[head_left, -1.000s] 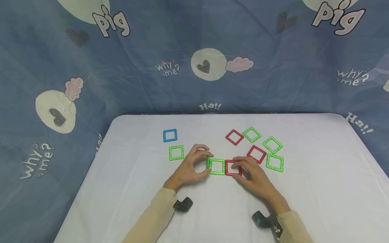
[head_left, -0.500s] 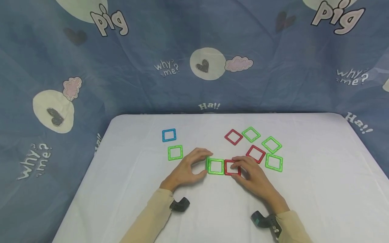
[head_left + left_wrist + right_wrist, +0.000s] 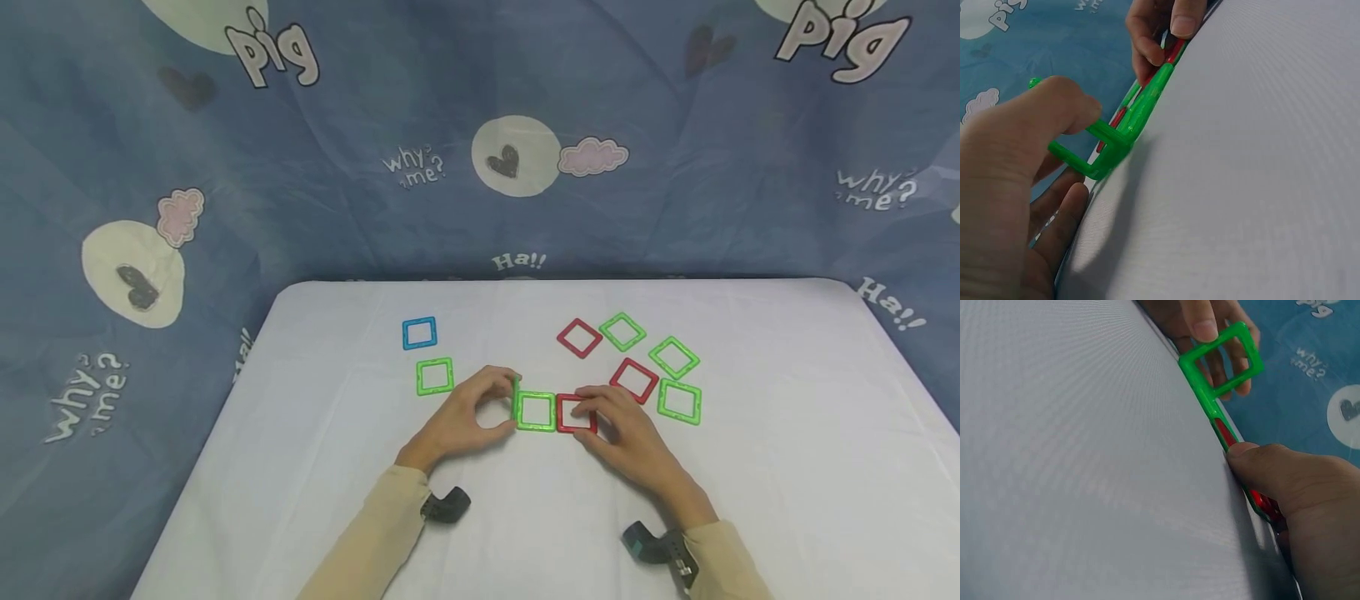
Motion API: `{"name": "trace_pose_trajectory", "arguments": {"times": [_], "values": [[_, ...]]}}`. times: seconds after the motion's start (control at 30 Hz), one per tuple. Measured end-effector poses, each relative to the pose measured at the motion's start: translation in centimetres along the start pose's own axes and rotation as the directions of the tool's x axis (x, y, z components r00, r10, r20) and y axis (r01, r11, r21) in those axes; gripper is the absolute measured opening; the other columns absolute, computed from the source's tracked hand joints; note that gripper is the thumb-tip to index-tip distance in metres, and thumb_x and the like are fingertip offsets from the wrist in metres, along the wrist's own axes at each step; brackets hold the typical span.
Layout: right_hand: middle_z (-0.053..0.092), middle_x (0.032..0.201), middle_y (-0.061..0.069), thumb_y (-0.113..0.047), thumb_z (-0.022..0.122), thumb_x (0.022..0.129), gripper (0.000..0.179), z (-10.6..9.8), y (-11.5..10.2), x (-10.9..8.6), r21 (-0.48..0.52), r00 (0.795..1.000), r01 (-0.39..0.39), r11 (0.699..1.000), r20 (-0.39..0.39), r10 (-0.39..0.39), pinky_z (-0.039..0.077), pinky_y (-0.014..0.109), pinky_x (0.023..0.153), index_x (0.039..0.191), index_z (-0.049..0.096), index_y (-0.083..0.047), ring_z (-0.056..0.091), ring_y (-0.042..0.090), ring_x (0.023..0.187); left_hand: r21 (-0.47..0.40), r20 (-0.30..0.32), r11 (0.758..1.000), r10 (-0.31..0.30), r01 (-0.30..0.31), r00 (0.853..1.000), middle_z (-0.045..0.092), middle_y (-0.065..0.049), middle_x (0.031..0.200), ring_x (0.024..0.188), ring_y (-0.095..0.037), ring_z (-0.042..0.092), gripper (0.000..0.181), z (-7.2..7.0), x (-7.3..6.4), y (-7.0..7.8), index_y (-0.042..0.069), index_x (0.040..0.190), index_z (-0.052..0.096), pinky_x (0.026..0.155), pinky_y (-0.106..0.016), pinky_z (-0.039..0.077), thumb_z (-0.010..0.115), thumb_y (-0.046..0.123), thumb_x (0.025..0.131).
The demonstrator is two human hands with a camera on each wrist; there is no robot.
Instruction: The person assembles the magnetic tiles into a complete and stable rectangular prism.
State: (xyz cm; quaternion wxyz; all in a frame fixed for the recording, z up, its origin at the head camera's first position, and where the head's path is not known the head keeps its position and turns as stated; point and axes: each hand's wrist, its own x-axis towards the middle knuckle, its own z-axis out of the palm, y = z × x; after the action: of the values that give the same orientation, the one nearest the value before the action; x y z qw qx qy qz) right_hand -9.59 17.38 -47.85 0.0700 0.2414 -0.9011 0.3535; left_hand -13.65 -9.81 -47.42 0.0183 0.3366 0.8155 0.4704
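Observation:
My left hand (image 3: pixel 467 412) pinches an upright green square frame tile (image 3: pixel 1197 381) between thumb and fingers. This tile stands along the left edge of a flat green square tile (image 3: pixel 536 428), and the two appear to touch. To the right of the flat one, edge to edge, lies a red square tile (image 3: pixel 559 413). My right hand (image 3: pixel 626 433) holds that red tile, thumb at its near edge and fingers over its far side. In the right wrist view the right thumb (image 3: pixel 1254 459) partly covers the red tile.
At the upper left of the white table (image 3: pixel 337 433) lie a blue square (image 3: pixel 419 345) and a green square (image 3: pixel 435 391). Beyond the right hand are two red squares, one near the fingers (image 3: pixel 633 395), and several green ones, including one at the right (image 3: pixel 679 416).
The green tile in my left hand has tipped up from a lean to nearly upright at the flat tile's left edge. My right hand and the red tile have stayed in place.

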Motion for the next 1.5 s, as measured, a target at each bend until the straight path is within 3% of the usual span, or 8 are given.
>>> {"name": "trace_pose_trajectory", "arguments": {"times": [0.1,0.27,0.47,0.57,0.83,1.0,1.27,1.5], "values": [[0.049,0.123,-0.008,-0.027,0.070,0.075,0.030,0.0,0.0,0.0,0.000,1.000,-0.002,1.000,-0.002,0.002,0.034,0.025,0.097,0.102,0.058,-0.026,0.040,0.009,0.116,0.080,-0.001,0.996,0.049,-0.049,0.999,0.046,0.004,0.124,0.119,-0.005,0.041,0.020,0.0,-0.1,-0.2,0.023,0.090,0.056,0.102,-0.023,0.034,0.068,0.022,0.074],[0.049,0.123,-0.010,-0.029,0.069,0.075,0.027,0.2,0.1,-0.1,-0.015,1.000,0.004,1.000,-0.010,-0.004,0.033,0.026,0.098,0.100,0.058,-0.028,0.039,0.008,0.116,0.128,-0.017,0.991,0.038,-0.036,0.999,0.042,0.010,0.125,0.118,-0.004,0.040,0.012,-0.1,-0.3,-0.1,0.029,0.080,0.059,0.104,-0.027,0.032,0.069,0.027,0.073],[0.049,0.123,-0.009,-0.029,0.069,0.075,0.023,0.3,0.1,-0.1,0.002,0.999,0.024,1.000,-0.028,-0.024,0.032,0.023,0.098,0.096,0.059,-0.029,0.039,0.009,0.116,0.096,-0.028,0.994,0.061,-0.058,0.998,0.050,0.006,0.098,0.088,-0.006,0.048,0.015,-0.2,-0.4,-0.2,0.026,0.084,0.061,0.081,-0.023,0.045,0.070,0.022,0.073],[0.051,0.121,-0.006,-0.025,0.070,0.075,0.019,0.2,0.1,0.0,0.065,0.996,0.044,0.997,-0.077,-0.039,0.029,0.017,0.098,0.091,0.059,-0.028,0.040,0.011,0.114,0.065,-0.010,0.996,0.057,-0.057,0.998,0.056,0.008,0.087,0.078,-0.007,0.053,0.016,-0.1,-0.3,-0.1,0.021,0.086,0.062,0.073,-0.022,0.047,0.070,0.017,0.074],[0.060,0.088,0.012,0.012,0.066,0.068,0.021,-1.7,-2.5,0.3,0.237,0.946,0.194,0.952,-0.301,-0.118,0.038,0.014,0.086,0.081,0.058,-0.002,0.050,0.020,0.089,0.085,0.033,0.996,0.032,-0.034,0.999,0.058,0.014,0.080,0.074,0.001,0.053,0.015,0.0,-0.3,0.0,0.025,0.088,0.060,0.073,-0.017,0.047,0.067,0.020,0.076],[0.058,0.085,0.011,0.014,0.063,0.069,0.020,-2.0,-2.7,0.2,0.252,0.939,0.174,0.952,-0.334,-0.083,0.040,0.013,0.080,0.080,0.055,0.000,0.051,0.016,0.083,0.095,0.050,0.995,0.036,-0.040,0.998,0.057,0.014,0.079,0.074,-0.001,0.052,0.014,-0.1,-0.1,0.2,0.022,0.088,0.060,0.072,-0.016,0.046,0.066,0.019,0.077],[0.058,0.081,0.010,0.013,0.064,0.068,0.019,-2.1,-1.9,0.2,0.178,0.894,0.140,0.974,-0.445,-0.047,0.041,0.015,0.073,0.082,0.057,0.003,0.050,0.014,0.077,0.069,0.045,0.997,0.026,-0.030,0.999,0.057,0.014,0.078,0.074,-0.002,0.052,0.015,0.1,-0.2,0.0,0.023,0.088,0.060,0.073,-0.018,0.046,0.066,0.016,0.076],[0.058,0.082,0.002,0.007,0.065,0.072,0.018,-1.8,0.8,0.0,0.108,0.871,0.066,0.992,-0.491,-0.004,0.037,0.019,0.071,0.084,0.059,-0.004,0.047,0.012,0.077,0.076,0.046,0.996,0.033,-0.036,0.998,0.057,0.013,0.079,0.075,-0.002,0.052,0.014,0.0,-0.2,0.0,0.022,0.088,0.060,0.073,-0.019,0.046,0.066,0.016,0.077]]}}
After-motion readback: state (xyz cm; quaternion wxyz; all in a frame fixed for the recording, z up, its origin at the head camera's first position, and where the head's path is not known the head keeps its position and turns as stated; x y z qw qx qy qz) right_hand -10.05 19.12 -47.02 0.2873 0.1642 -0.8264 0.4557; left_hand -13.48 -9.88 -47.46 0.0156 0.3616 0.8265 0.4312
